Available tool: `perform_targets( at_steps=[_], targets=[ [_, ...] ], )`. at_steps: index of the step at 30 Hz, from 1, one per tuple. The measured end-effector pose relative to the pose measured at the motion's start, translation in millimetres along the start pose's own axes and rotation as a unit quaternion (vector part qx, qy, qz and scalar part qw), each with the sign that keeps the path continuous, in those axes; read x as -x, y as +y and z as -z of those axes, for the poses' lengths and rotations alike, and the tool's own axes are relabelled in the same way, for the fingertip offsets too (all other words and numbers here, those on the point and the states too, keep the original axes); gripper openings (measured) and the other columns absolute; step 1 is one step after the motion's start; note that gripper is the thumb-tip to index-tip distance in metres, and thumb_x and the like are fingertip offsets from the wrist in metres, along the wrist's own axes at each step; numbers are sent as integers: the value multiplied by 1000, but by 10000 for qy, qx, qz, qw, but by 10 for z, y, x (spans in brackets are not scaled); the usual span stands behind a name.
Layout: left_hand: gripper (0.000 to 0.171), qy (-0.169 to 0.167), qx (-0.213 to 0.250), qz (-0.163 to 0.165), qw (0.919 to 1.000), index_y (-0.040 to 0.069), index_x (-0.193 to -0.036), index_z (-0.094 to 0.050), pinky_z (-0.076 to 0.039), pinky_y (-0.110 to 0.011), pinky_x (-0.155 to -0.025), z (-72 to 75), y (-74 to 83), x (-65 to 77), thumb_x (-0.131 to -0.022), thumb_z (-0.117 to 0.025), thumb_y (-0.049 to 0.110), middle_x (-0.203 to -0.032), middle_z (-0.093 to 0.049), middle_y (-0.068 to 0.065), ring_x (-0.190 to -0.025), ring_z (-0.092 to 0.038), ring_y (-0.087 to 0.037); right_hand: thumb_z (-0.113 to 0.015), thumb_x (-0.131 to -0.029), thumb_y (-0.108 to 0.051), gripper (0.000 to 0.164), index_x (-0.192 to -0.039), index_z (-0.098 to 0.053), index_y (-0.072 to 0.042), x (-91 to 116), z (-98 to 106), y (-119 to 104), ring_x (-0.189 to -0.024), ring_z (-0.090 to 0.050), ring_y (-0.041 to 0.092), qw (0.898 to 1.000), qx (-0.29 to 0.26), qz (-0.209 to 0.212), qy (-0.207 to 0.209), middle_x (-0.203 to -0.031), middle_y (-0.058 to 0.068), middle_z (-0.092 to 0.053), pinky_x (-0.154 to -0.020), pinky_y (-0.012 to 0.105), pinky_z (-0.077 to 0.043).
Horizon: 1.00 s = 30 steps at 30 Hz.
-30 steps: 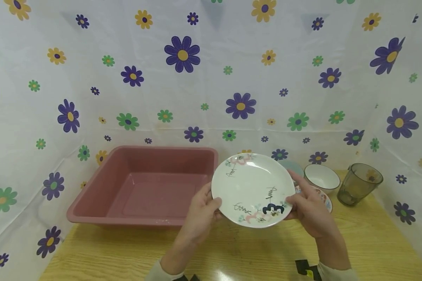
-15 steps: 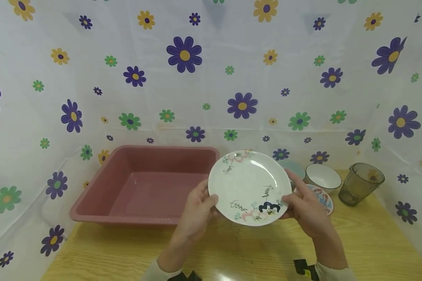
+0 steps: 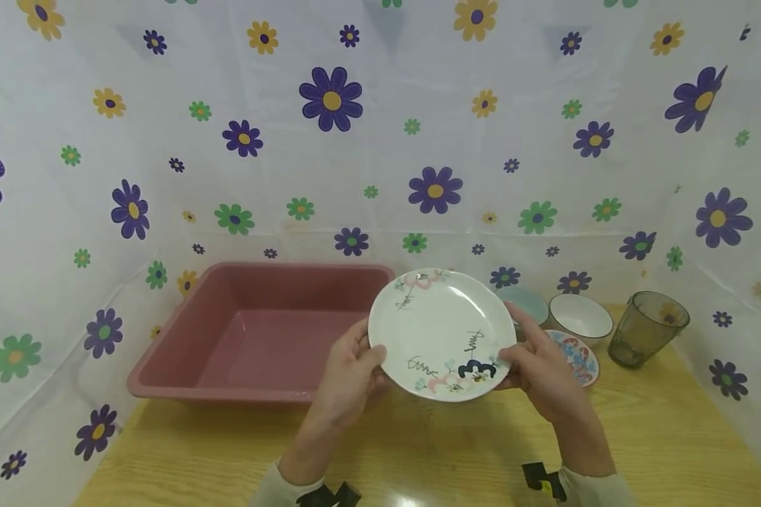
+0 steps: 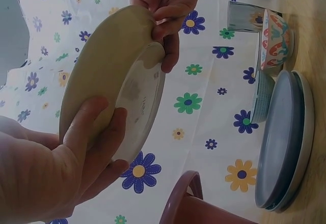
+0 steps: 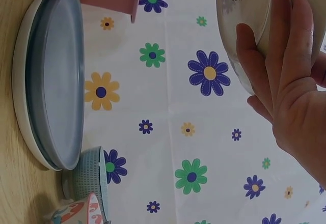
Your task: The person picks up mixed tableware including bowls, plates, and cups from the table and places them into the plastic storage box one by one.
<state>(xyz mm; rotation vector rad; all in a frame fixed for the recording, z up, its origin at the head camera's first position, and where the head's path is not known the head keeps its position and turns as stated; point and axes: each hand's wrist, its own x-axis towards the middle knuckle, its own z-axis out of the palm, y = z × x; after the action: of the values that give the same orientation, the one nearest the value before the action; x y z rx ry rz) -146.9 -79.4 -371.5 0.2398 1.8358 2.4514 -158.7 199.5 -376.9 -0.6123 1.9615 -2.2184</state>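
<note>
- With the left hand, gripping the flowered plate at its left edge: thumb on the upper face, fingers bent under.
- With the right hand, gripping the opposite edge in the same way.
- Held in the air above the tabletop, tilted, near the right end of the pink basin.
- Looks glossy and hard, probably ceramic; likely stiff, rather heavy, slippery when wet, and easy to chip.
- Best to take hold at two opposite sides of the rim, supporting from below, as here.
- Farther right: blue bowl, white bowl, patterned bowl and glass.
- Stacked on the tabletop, in the left wrist view: blue-grey plate over a pale one.
</note>
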Motion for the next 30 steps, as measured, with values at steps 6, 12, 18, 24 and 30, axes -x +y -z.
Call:
perform_targets(
  at_steps=[6, 12, 18, 24, 30],
  targets=[
    [51, 39, 31, -74, 10000, -9, -148, -31, -58, -36, -86, 33, 6, 0, -98, -40, -8, -142, -48, -28, -115, -61, -31, -39, -97, 8, 71, -158, -5, -2, -15, -34, 10, -85, -74, 26, 9999, 52, -135, 55, -109, 8, -74, -68, 43, -60],
    [49, 94, 8, -111, 9999, -9, -147, -34, -59, -32, -78, 59, 35, 7, -98, -40, -8, -140, -50, -28, -110, -63, -29, -39, -96, 8, 72, -158, -5, -2, -34, -65, 14, -84, -74, 26, 9999, 4, -135, 49, -110, 9, -74, -66, 42, -60],
    [50, 115, 40, -143, 9998, -9, -147, -33, -59, -33, -81, 95, 89, 15, -98, -40, -8, -142, -50, -27, -111, -63, -28, -39, -96, 8, 71, -158, -5, -1, -67, -109, 39, -83, -74, 26, 9999, -79, -70, 20, -110, 7, -73, -65, 41, -60],
    [52, 208, 91, -67, 9997, -9, -149, -29, -59, -28, -71, 155, 138, 16, -98, -41, -8, -140, -51, -28, -99, -66, -23, -38, -98, 5, 69, -158, -6, -4, -106, -178, 46, -84, -74, 29, 9998, -110, -137, 51, -111, 12, -72, -66, 44, -60],
    [51, 363, -8, -87, 9993, -7, -149, -32, -54, -22, -61, 224, 178, 29, -98, -42, -7, -135, -54, -28, -88, -66, -18, -38, -105, -5, 61, -159, -9, -6, -139, -262, 48, -86, -74, 28, 9994, -189, -256, 112, -115, 9, -69, -66, 42, -60]
  ],
)
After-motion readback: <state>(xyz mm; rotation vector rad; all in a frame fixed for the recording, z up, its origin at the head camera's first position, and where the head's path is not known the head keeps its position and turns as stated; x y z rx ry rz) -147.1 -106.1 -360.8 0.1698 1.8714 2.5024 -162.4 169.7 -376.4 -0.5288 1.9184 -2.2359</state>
